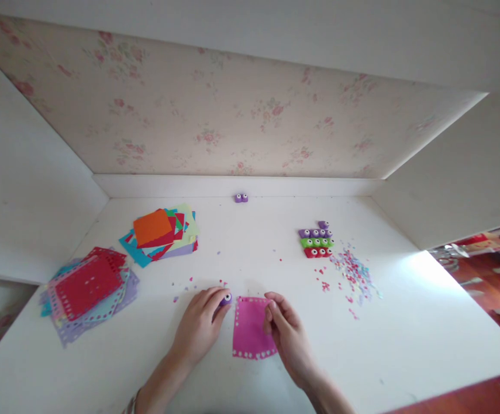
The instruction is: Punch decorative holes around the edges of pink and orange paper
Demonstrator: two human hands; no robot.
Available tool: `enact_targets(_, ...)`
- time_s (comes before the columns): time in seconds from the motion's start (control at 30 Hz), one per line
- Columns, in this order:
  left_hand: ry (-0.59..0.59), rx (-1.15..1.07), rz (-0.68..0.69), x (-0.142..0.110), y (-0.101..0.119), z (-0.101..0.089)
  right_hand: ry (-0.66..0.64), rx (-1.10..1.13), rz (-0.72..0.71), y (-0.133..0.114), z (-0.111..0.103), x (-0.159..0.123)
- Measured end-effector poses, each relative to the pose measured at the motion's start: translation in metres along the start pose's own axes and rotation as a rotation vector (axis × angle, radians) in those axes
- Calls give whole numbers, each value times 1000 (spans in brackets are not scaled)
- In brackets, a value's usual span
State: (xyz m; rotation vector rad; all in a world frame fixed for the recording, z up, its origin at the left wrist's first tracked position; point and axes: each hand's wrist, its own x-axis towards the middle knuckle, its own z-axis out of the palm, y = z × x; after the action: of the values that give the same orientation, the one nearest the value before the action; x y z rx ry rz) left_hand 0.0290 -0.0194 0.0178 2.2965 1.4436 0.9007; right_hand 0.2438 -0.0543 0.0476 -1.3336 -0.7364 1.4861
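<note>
My left hand (pixel 200 322) is closed around a small purple craft punch (pixel 226 299) with a white, dark-marked button, held just left of a pink paper sheet (pixel 250 328). The sheet has small shapes punched along its left, bottom and top edges. Over its right side, my right hand (pixel 287 333) has its fingers curled and thumb pressed to them; whatever they pinch, if anything, is hidden. That hand covers much of the sheet's right edge. Tiny punched bits (pixel 191 279) lie beyond my left hand.
Punched sheets (pixel 88 284) are stacked at left, with coloured paper (pixel 152 229) behind them. Rows of purple, green and red punches (pixel 316 242) stand at right beside scattered confetti (pixel 356 270). Two purple punches (pixel 241 198) sit by the back ledge. White panels flank the table.
</note>
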Motion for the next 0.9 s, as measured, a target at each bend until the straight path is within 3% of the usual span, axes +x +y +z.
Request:
enact_targets(0.1,29,-41,-6,-1,0,-1,91,-555,-262,1,-14,6)
enact_targets(0.2,28,-101,-34,-3,0,-1,71,-1050,-521,0,-25,11)
enact_targets(0.27,20,-125,-45,-5,0,-1,34,-1228,-607,0,-29,12)
enact_targets(0.33,21,-138,-43,-7,-1,-2,8,-1271,-642,2,-30,14)
enact_targets(0.5,24,-163,-53,-8,-1,-2,33,-1050,-600,3,-29,21)
enact_targets(0.57,16,-174,-57,-7,-1,-3,54,-864,-502,2,-27,24)
enact_targets(0.73,5,-197,-67,-5,0,-5,21,-324,-92,-5,-17,30)
enact_targets(0.9,-10,-186,-69,-5,-2,-3,-76,-90,19,-17,-12,35)
